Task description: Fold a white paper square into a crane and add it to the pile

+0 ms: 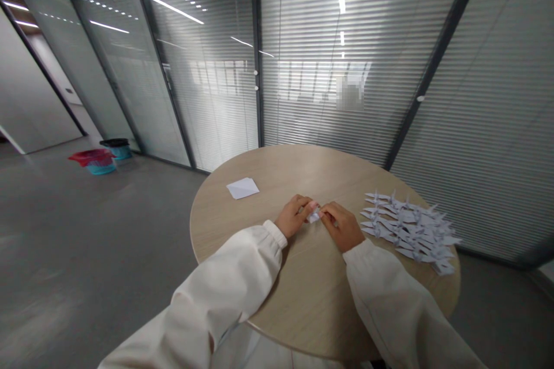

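Observation:
My left hand (295, 214) and my right hand (343, 225) meet near the middle of a round wooden table (303, 294). Both pinch a small piece of folded white paper (314, 215) between their fingertips, low over the tabletop. To the right of my right hand lies a spread of several folded white paper cranes (409, 228). A flat white paper sheet (243, 188) rests on the table, up and left of my left hand. Both arms wear cream sleeves.
Glass partitions with closed blinds (346, 69) stand just behind the table. Two basins, one red (92, 157) and one teal (116, 147), sit on the grey floor at the far left by the wall.

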A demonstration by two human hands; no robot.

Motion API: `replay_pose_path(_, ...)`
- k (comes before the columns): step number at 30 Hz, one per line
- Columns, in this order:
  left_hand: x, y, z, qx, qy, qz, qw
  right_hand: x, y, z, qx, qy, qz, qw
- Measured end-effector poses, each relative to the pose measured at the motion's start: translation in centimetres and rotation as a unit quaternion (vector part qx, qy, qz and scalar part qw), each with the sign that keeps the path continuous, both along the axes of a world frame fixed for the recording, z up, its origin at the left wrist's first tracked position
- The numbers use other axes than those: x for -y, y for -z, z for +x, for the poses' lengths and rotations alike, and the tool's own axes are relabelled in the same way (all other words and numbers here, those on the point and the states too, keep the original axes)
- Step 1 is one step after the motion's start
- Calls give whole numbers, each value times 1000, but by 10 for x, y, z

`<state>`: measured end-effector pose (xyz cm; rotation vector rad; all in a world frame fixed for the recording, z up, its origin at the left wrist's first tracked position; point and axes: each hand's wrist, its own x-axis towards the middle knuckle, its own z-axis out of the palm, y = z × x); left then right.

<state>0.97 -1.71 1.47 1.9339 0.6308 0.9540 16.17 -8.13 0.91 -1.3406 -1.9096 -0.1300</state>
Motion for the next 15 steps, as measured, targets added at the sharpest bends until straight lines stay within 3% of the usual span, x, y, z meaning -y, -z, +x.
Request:
replay_pose_path(9,2,1,4,55,87,-212,972,4,0,3,2,20,47,999)
replay_pose_path(15,-3,1,3,110,65,-215,968,3,1,1,-36,22,39,998)
